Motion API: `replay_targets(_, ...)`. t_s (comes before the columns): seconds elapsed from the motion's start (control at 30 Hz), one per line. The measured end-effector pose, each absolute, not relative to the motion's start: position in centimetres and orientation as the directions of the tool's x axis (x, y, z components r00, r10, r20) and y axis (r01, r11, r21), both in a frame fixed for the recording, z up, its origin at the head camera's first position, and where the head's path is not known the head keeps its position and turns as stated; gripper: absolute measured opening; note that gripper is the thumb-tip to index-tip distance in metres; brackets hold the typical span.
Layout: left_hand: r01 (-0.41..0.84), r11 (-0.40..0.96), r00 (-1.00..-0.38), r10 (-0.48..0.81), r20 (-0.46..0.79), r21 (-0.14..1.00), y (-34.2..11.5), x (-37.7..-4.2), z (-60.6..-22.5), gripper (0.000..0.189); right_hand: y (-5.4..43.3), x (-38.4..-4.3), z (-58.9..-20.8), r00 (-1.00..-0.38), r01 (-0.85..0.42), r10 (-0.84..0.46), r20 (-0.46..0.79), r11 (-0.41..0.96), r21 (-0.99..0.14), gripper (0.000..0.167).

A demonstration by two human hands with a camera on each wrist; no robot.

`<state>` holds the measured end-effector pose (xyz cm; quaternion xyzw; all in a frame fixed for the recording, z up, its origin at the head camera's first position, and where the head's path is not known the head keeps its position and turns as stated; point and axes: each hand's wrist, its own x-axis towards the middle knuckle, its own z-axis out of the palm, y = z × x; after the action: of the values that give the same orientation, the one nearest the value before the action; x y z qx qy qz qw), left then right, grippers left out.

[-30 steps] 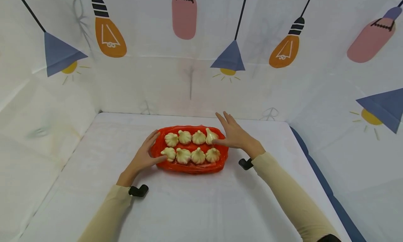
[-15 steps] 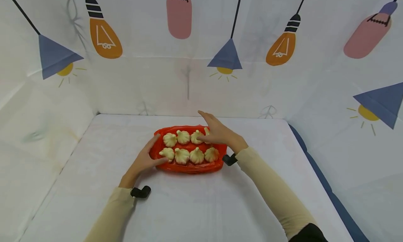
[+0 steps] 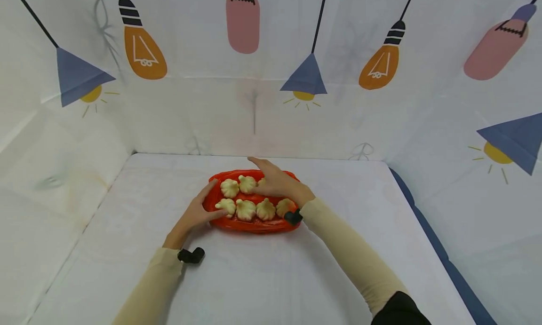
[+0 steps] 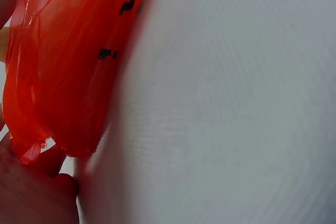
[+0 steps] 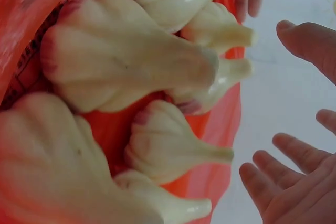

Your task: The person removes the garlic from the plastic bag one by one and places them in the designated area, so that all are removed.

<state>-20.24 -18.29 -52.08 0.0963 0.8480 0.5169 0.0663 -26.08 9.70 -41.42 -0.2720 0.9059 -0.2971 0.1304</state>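
Observation:
Garlic bulbs (image 3: 245, 210) sit in two rows in an opened red plastic bag (image 3: 254, 226) on the white table. My left hand (image 3: 195, 217) holds the bag's left end, thumb over the near side by a bulb and fingers at the far side. In the left wrist view, fingers (image 4: 50, 169) lie against the bag's lower end. My right hand (image 3: 275, 181) is over the far row, fingers straight and spread, hiding the bulbs at its right. From the right wrist view, that hand (image 5: 299, 182) holds nothing, its fingertips beside the stems of the garlic.
The white table (image 3: 254, 278) spreads in front of the bag. A white cloth wall (image 3: 203, 108) printed with lamps and bulbs rises behind the table and at both sides. Dark wrist cameras (image 3: 191, 255) jut out from the cream sleeves (image 3: 144, 287).
My right hand has moved left from the bag's right end across the far row of garlic, fingers still spread. The left hand and the bag stay almost where they were.

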Motion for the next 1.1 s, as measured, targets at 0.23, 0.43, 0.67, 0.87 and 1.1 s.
replay_targets(0.23,0.089,0.401,-0.969,0.248,-0.015,0.912,-17.9,-20.2,-52.2,0.103,8.7,-26.3,-42.1,-0.778,-0.471,-0.625,-0.065,0.650,-0.596,0.087)
replay_targets(0.43,0.128,0.411,-0.964,0.266,0.016,0.903,-17.6,-20.0,-52.3,0.106,7.9,-26.7,-42.8,-0.749,-0.507,-0.661,-0.050,0.621,-0.598,0.081)
replay_targets(0.67,0.135,0.412,-0.960,0.279,0.016,0.901,-17.4,-20.0,-52.3,0.107,7.1,-27.2,-43.2,-0.751,-0.503,-0.656,-0.078,0.645,-0.576,0.079)
replay_targets(0.87,0.142,0.415,-0.959,0.284,0.021,0.899,-17.7,-20.0,-52.4,0.106,6.7,-27.6,-43.5,-0.752,-0.487,-0.653,-0.082,0.636,-0.598,0.070)
replay_targets(1.1,0.162,0.391,-0.955,0.293,0.045,0.906,-17.7,-19.9,-52.4,0.105,5.5,-28.4,-44.0,-0.745,-0.492,-0.664,-0.071,0.617,-0.614,0.061)
